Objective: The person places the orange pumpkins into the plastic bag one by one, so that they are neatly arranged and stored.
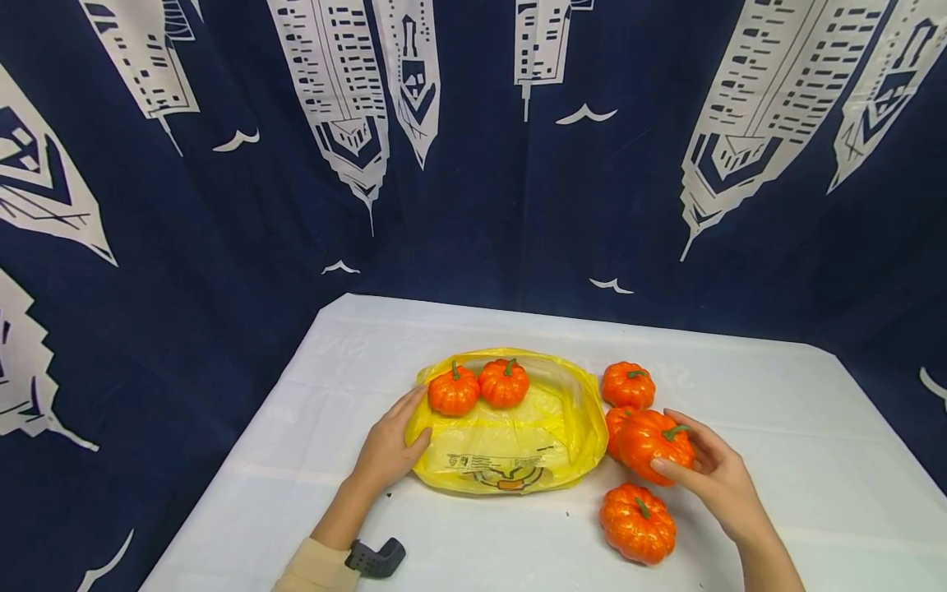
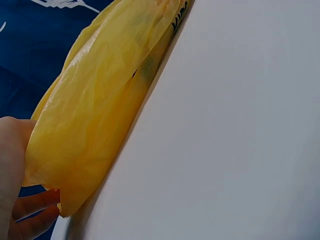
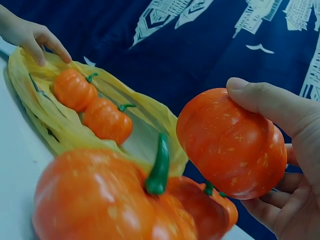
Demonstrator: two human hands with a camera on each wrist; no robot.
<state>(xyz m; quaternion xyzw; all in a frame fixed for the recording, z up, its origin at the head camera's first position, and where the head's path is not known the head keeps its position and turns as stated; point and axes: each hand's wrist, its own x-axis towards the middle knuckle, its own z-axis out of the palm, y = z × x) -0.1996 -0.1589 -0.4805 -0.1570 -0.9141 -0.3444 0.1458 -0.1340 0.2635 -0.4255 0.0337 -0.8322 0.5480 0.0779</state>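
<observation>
A yellow plastic bag [image 1: 510, 436] lies on the white table with its mouth spread wide. Inside it, at the far left, two small orange pumpkins [image 1: 454, 390] with green stems sit side by side. My left hand [image 1: 388, 448] holds the bag's left rim between thumb and fingers, as the left wrist view [image 2: 12, 175] also shows. To the right of the bag, my right hand [image 1: 721, 477] grips an orange pumpkin [image 1: 654, 448] between thumb and fingers, lifted above the table. It partly hides another pumpkin [image 1: 616, 427] behind it in the head view.
One pumpkin [image 1: 629, 385] stands at the bag's far right, and another pumpkin [image 1: 638, 524] lies nearer the front. The white table [image 1: 777, 395] ends at a navy curtain [image 1: 481, 247] printed with white buildings and birds. A dark band [image 1: 376, 558] is on the left wrist.
</observation>
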